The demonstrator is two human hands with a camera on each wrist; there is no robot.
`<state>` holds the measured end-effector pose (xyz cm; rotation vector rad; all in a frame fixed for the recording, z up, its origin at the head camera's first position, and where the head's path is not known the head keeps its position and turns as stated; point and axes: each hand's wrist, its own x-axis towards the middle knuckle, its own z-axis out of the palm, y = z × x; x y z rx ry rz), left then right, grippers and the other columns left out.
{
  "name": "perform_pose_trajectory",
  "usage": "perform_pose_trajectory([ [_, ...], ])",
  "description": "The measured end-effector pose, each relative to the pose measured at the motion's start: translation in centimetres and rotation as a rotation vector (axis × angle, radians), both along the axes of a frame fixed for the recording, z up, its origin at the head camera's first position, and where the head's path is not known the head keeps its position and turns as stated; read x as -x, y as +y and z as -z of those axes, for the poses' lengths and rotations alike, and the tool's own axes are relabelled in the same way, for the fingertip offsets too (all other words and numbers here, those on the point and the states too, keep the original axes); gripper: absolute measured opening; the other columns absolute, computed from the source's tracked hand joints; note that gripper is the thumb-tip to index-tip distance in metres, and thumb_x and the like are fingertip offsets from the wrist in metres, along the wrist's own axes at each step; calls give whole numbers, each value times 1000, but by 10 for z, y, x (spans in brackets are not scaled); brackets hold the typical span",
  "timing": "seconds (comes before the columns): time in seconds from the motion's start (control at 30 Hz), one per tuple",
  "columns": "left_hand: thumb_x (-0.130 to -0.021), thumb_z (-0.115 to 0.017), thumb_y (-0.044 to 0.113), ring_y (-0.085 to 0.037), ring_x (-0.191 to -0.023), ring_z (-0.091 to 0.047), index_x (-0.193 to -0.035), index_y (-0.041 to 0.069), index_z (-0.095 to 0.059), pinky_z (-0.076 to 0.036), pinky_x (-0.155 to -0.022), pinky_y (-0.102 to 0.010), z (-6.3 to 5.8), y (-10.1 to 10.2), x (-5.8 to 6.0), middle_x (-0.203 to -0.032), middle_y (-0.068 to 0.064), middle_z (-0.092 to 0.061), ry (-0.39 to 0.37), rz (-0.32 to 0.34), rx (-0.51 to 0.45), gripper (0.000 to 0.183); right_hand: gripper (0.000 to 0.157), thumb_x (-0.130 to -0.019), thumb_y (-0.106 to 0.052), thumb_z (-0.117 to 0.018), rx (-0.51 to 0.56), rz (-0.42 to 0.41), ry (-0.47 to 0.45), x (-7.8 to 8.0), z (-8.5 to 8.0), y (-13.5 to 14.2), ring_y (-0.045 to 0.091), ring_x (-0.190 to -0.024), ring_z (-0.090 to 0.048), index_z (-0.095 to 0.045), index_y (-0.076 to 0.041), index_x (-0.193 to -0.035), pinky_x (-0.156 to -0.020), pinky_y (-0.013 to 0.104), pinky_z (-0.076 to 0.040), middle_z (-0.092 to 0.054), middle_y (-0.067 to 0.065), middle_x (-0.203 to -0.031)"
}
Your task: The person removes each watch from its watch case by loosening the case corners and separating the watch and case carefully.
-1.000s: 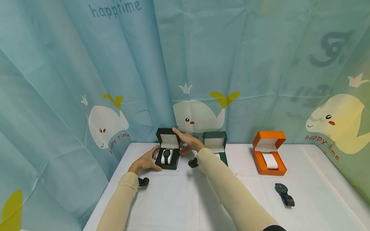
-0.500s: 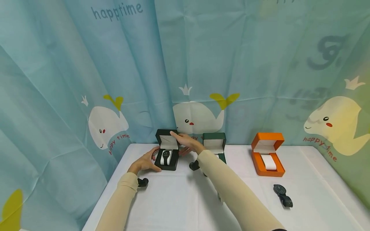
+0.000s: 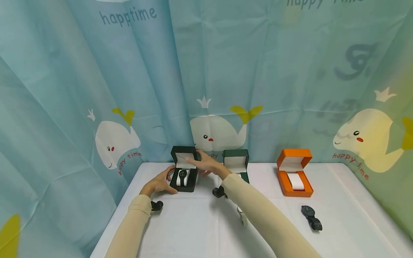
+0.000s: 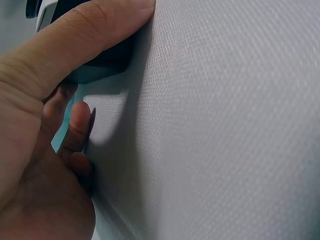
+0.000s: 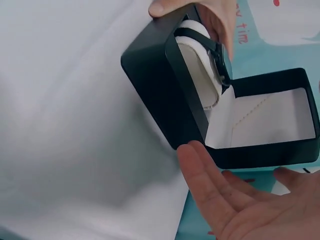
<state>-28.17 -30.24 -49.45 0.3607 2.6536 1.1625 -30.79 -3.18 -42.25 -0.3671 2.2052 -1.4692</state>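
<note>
A black watch box (image 3: 191, 187) stands at the back left of the table with its lid raised. On the white cushion inside sits a black wristwatch (image 3: 183, 175), strapped round it. My left hand (image 3: 158, 183) grips the box's left side, the thumb at the front corner and fingers toward the rear. My right hand (image 3: 208, 164) is beside the box at its right, fingers extended. In the right wrist view, two fingertips (image 5: 186, 152) are right at the box's rear corner near the hinge, and the thumb stands out by the lid.
A green watch box (image 3: 236, 153), partly behind my right forearm, and an orange watch box (image 3: 297, 193) stand with lids up. A second black wristwatch (image 3: 311, 217) lies at the right. A pale-strapped watch (image 3: 242, 216) shows beside my right sleeve. A curtain (image 3: 219, 71) hangs behind the table.
My right hand's thumb has come off the top edge of the black box's lid and now hangs lower, in front of the lid. The left hand keeps its grip.
</note>
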Motion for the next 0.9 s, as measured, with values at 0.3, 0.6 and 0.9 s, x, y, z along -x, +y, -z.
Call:
perform_pose_trajectory([
  [0.3,-66,-98,10,-25,-98,-44,-159,0,-26,-38,-83,-36,1,-1,0,-138,-17,-47,-6,1,-10,118,96,-94,-51,-72,-29,39,53,-19,7,-1,43,-110,-67,-16,-19,-166,-82,54,-60,-37,26,-157],
  [0.6,-65,-98,11,-26,-101,-45,-160,1,-26,-39,-84,-38,0,0,1,-135,-16,-49,-3,-12,12,119,85,-95,-38,-74,-45,57,108,-37,19,-5,37,-95,-70,-26,-15,-162,-75,51,-61,-42,26,-154],
  [0.9,-66,-98,15,-26,-100,-45,-160,0,-25,-39,-83,-36,-1,1,0,-135,-18,-49,-7,2,29,120,66,-97,-24,-74,-138,83,247,-47,29,-17,34,-114,-66,-45,-3,-152,-95,47,-55,-52,22,-147],
])
